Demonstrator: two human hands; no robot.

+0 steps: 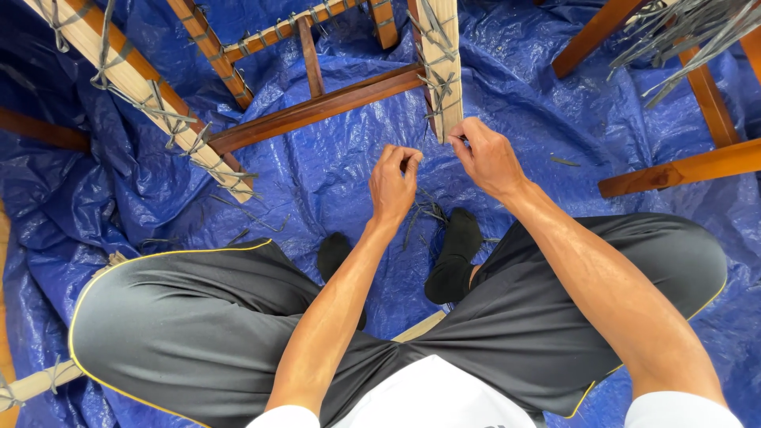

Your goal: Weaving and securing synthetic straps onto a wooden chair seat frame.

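I sit cross-legged on a blue tarp (333, 170). My right hand (485, 157) pinches at the lower end of a pale wooden slat (441, 47) wrapped with grey cord. Just left of that slat end is my left hand (394, 182), fingers curled and pinched together near it; whether it grips a strand I cannot tell. Loose grey cord scraps (424, 212) lie on the tarp below my hands, by my black-socked feet (456, 254).
A dark brown wooden chair frame (317, 107) lies on the tarp ahead. Another pale corded slat (135, 91) slants at left. More brown frame legs (682, 168) and a grey cord bundle (686, 32) are at right. A pale slat (36, 382) passes under my legs.
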